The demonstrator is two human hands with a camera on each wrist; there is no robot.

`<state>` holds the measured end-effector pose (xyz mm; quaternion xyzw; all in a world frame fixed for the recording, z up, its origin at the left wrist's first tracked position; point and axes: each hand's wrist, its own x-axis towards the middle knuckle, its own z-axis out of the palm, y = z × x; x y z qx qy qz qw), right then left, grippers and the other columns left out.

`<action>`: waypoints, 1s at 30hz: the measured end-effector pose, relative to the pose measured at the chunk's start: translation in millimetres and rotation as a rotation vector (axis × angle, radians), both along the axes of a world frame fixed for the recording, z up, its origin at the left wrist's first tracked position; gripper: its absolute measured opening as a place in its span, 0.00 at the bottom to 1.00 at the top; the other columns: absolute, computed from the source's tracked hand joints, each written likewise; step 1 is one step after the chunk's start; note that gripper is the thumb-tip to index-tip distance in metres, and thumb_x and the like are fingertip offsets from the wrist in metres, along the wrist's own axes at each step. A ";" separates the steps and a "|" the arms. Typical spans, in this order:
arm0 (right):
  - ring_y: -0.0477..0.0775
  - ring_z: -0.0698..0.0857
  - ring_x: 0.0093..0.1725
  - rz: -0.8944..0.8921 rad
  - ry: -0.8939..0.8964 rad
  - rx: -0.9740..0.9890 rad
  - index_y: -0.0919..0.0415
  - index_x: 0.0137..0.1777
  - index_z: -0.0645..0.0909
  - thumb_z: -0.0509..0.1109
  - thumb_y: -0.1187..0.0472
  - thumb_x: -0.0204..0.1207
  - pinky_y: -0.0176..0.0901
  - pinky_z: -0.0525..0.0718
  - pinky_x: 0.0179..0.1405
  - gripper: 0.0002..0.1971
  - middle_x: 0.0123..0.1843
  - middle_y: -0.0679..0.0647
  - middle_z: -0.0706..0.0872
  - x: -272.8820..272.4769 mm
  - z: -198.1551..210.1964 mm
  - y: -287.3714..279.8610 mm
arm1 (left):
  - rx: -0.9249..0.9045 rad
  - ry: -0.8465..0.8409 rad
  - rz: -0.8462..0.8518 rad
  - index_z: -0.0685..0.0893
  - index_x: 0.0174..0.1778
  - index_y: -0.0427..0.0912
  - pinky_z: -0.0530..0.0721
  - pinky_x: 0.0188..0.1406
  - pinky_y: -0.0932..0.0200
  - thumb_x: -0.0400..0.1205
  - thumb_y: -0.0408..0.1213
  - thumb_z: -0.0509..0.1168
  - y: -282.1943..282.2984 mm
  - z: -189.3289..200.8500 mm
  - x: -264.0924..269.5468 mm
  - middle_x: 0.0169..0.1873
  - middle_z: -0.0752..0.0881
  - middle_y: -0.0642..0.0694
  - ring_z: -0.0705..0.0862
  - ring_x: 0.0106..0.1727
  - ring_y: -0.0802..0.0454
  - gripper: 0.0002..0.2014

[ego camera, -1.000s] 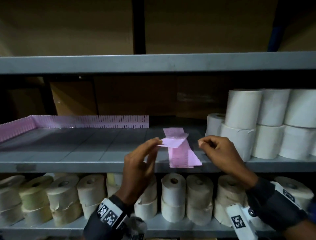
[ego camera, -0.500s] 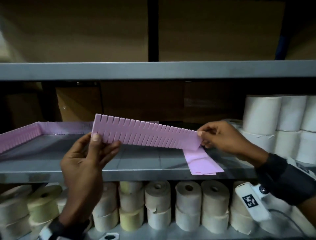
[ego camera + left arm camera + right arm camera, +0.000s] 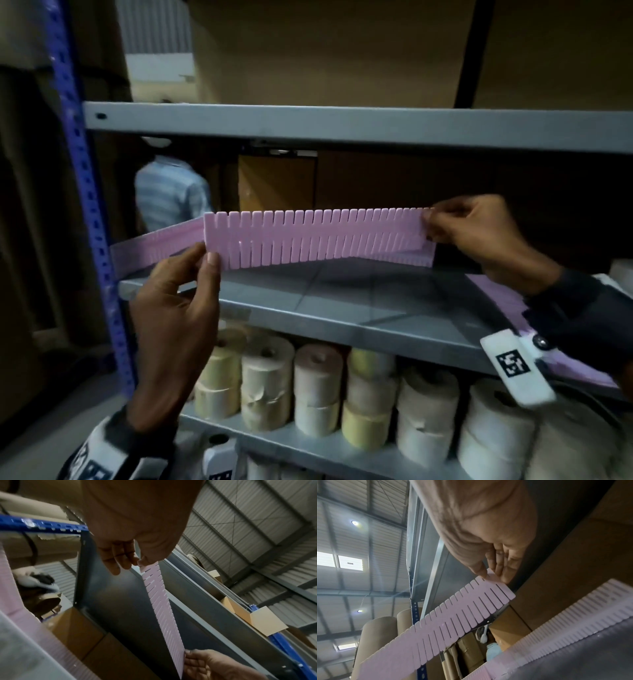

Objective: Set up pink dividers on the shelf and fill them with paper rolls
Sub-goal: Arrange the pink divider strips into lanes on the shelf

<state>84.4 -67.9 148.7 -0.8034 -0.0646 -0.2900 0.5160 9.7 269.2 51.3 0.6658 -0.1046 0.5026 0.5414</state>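
A long pink slotted divider strip [image 3: 308, 240] hangs level in the air above the grey middle shelf [image 3: 342, 308]. My left hand [image 3: 205, 255] pinches its left end and my right hand [image 3: 428, 224] pinches its right end. The same strip [image 3: 161, 605] runs from my left hand's fingers [image 3: 120, 559] down to the other hand in the left wrist view, and the strip [image 3: 457, 619] shows again in the right wrist view. More pink dividers stand along the shelf's left side [image 3: 161, 245] and back [image 3: 411, 255]. Spare pink strips [image 3: 496, 294] lie flat on the shelf's right part.
Several paper rolls [image 3: 318, 390] fill the shelf below. A blue perforated upright [image 3: 85, 205] bounds the rack at the left, and another grey shelf [image 3: 342, 126] runs overhead. A person in a striped shirt [image 3: 168, 195] stands behind the rack. Cardboard boxes [image 3: 274, 185] sit beyond.
The strip has been lifted and stretched out level between both hands, then carried left with them. My view has swung left, so the white rolls on the right are out of sight.
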 end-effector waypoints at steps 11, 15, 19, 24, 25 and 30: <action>0.50 0.87 0.44 0.197 0.103 0.011 0.58 0.50 0.85 0.67 0.58 0.83 0.42 0.87 0.46 0.06 0.48 0.55 0.88 80.9 12.5 122.6 | 0.079 -0.039 0.185 0.87 0.65 0.53 0.91 0.50 0.63 0.87 0.44 0.69 93.6 -6.6 -5.3 0.53 0.91 0.57 0.91 0.47 0.65 0.11; 0.50 0.85 0.43 0.256 0.176 -0.057 0.56 0.51 0.84 0.64 0.60 0.84 0.43 0.86 0.48 0.06 0.46 0.54 0.87 120.0 16.0 153.8 | 0.119 0.012 0.222 0.88 0.62 0.50 0.88 0.39 0.73 0.85 0.40 0.70 112.5 -9.5 3.1 0.44 0.91 0.56 0.90 0.41 0.70 0.10; 0.50 0.82 0.38 0.393 0.232 -0.146 0.57 0.47 0.83 0.63 0.65 0.83 0.41 0.81 0.38 0.08 0.41 0.57 0.84 162.1 11.8 178.3 | 0.146 0.059 0.224 0.89 0.63 0.44 0.88 0.39 0.74 0.83 0.37 0.71 124.7 -16.6 16.0 0.45 0.92 0.53 0.92 0.41 0.66 0.13; 0.48 0.85 0.33 0.467 0.202 -0.221 0.47 0.47 0.84 0.75 0.67 0.74 0.40 0.79 0.28 0.12 0.44 0.53 0.89 212.9 11.6 199.4 | 0.195 0.071 0.293 0.89 0.63 0.44 0.87 0.39 0.75 0.82 0.39 0.72 134.5 -17.9 39.5 0.44 0.92 0.55 0.91 0.41 0.67 0.13; 0.46 0.87 0.33 0.476 0.192 -0.249 0.45 0.49 0.84 0.75 0.67 0.74 0.38 0.80 0.27 0.13 0.47 0.52 0.89 223.5 11.9 203.3 | 0.207 0.063 0.309 0.89 0.62 0.43 0.87 0.40 0.76 0.82 0.39 0.72 136.0 -18.4 45.9 0.44 0.92 0.54 0.91 0.41 0.67 0.13; 0.70 0.82 0.65 0.558 0.187 -0.373 0.55 0.65 0.81 0.69 0.67 0.79 0.67 0.81 0.65 0.16 0.67 0.66 0.83 251.4 13.7 215.5 | 0.264 0.083 0.374 0.89 0.63 0.40 0.86 0.42 0.77 0.82 0.36 0.72 142.3 -23.7 71.0 0.43 0.92 0.51 0.91 0.43 0.65 0.14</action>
